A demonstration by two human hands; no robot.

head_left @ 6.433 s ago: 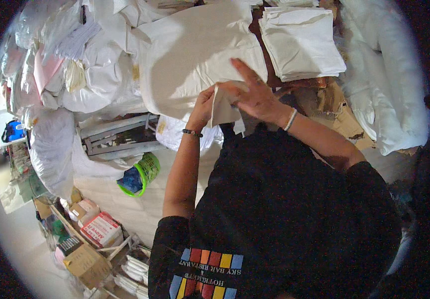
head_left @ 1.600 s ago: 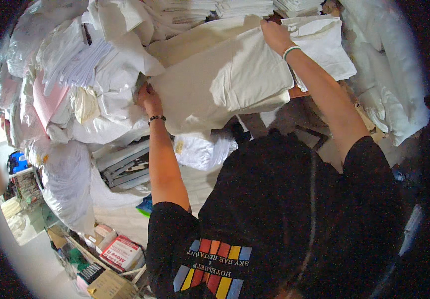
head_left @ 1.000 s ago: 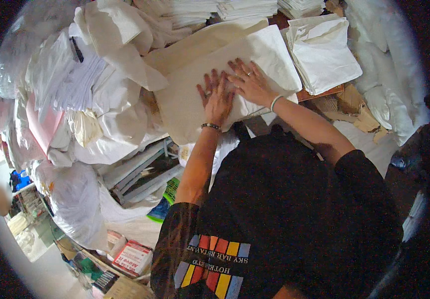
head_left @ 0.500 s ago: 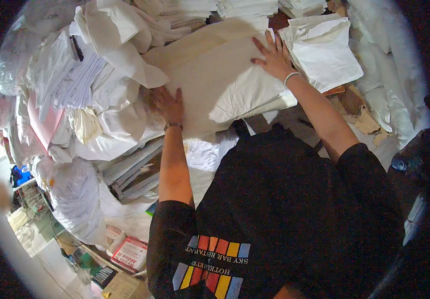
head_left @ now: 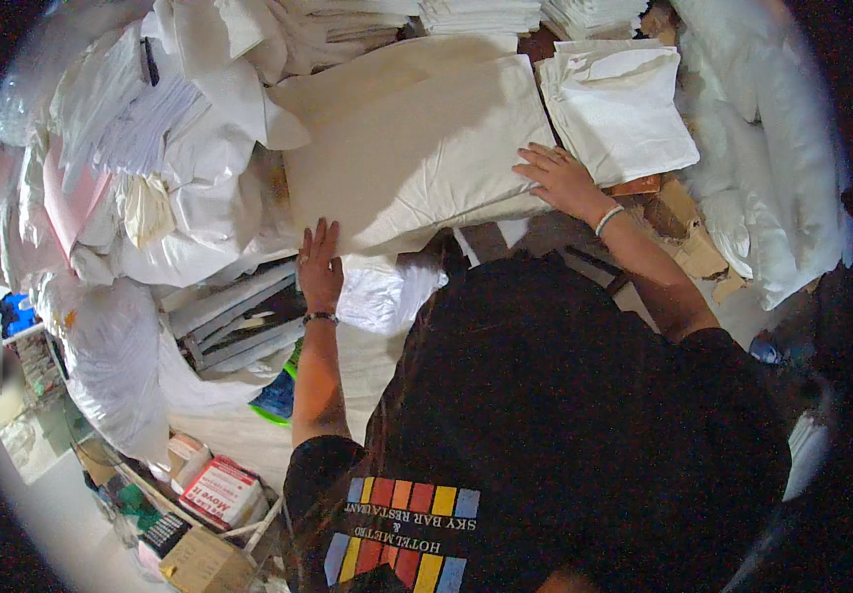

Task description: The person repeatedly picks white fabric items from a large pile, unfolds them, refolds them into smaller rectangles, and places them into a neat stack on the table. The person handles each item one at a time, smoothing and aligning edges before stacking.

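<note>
A wide cream-white folded cloth lies flat in front of me, with a few creases toward its near edge. My left hand rests at its near left corner, fingers stretched out and pointing away from me. At the right side my right hand lies on the cloth near its right edge, the fingers spread. Neither hand grips anything. Beside the right edge is a stack of smaller folded white cloths, its top layers a little uneven.
Heaped white linen and a pink cloth crowd the left. More folded stacks line the far side. White plastic-wrapped bundles stand at right, beside torn cardboard. Boxes sit low at left, near a green-rimmed basin.
Both hands have come nearer to me along the cloth, the left to its near corner and the right down its right side. The cloth looks flatter and the view has shifted slightly.
</note>
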